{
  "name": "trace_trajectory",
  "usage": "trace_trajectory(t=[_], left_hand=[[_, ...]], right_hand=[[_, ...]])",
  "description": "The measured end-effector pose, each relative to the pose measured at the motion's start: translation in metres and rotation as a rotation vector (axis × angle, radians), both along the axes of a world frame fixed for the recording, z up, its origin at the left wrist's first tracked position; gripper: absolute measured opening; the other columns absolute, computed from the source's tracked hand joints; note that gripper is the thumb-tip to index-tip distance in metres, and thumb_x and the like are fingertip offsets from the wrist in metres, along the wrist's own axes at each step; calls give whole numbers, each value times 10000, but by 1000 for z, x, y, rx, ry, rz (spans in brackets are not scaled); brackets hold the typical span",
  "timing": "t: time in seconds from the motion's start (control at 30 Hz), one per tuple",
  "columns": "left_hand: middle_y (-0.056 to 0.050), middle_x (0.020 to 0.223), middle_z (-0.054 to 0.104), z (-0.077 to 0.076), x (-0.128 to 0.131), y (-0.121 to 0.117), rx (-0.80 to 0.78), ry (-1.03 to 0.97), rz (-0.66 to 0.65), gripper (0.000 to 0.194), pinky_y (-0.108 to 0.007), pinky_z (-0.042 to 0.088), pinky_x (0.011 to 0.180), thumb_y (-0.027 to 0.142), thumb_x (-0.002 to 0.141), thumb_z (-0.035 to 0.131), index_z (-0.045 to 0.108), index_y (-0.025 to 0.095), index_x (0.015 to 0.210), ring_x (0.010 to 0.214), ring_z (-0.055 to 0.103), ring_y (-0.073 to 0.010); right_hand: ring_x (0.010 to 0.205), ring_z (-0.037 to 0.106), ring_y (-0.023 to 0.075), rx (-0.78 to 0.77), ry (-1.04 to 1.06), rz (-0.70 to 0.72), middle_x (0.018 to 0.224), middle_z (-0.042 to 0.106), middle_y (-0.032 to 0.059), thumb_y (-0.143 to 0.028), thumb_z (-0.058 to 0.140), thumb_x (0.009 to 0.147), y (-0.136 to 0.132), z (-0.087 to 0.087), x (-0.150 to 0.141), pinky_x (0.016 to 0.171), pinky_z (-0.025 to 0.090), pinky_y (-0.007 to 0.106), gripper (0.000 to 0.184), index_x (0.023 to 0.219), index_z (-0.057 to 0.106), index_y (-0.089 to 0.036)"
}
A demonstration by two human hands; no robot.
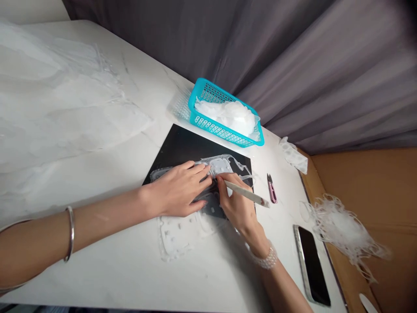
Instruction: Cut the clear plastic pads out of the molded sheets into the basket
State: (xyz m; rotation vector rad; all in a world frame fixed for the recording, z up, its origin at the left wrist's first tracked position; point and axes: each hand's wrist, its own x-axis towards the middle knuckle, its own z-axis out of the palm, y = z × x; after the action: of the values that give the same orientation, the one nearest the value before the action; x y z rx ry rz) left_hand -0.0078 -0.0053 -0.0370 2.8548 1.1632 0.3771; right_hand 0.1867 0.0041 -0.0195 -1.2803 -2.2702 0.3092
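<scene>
No words, numbers, brands or signs can be read anywhere in view. The turquoise plastic basket (224, 114) has rows of small moulded slots along its side, a pattern and not lettering. The slim white tool (246, 193) in the right hand (237, 208) shows no legible marking, and neither does the clear moulded plastic piece (220, 166) on the black sheet (182, 148). The phone (312, 266) has a dark, blank screen, and the pink snips (272, 189) are too small to show any marking
</scene>
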Motion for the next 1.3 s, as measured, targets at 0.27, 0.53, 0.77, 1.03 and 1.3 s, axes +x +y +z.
trace_trajectory(t=[0.27,0.53,0.77,1.03,1.3], left_hand=[[-227,1385,563,0,1,1,1,-11,3,510,-507,314,1101,435,960,431,579,63,1275,1310,481,-349],[-167,1501,483,-18,-3,2,-18,-115,18,511,-477,206,1205,471,962,429,575,140,1323,1441,366,-301],[-187,1500,478,-18,-4,4,15,-87,-2,567,-513,145,1230,443,947,459,535,116,1404,1444,360,-326],[-111,1568,396,-16,-9,6,7,-51,-5,576,-557,54,1230,432,962,426,437,206,1491,1470,317,-297],[-108,1380,609,42,29,22,-560,-557,214,564,-478,312,1155,546,953,388,626,171,1302,1335,488,-286]], right_hand=[[912,636,238,159,-114,51,1035,668,136,-199,410,1013,9,-18,-1,787,557,388,266,1099,661,-181],[1155,585,301,173,-337,90,1250,673,149,-168,454,998,11,-8,-4,927,521,454,272,1188,649,-175],[1000,657,247,42,-237,96,1112,724,111,-126,433,991,14,-11,-9,863,526,388,306,1209,637,-195],[850,716,197,-349,759,-469,894,734,99,-437,527,928,57,6,102,716,568,302,312,1016,658,-167],[1027,710,249,-338,836,-285,1108,742,94,-479,570,932,12,31,85,887,577,414,335,1103,695,-219]])
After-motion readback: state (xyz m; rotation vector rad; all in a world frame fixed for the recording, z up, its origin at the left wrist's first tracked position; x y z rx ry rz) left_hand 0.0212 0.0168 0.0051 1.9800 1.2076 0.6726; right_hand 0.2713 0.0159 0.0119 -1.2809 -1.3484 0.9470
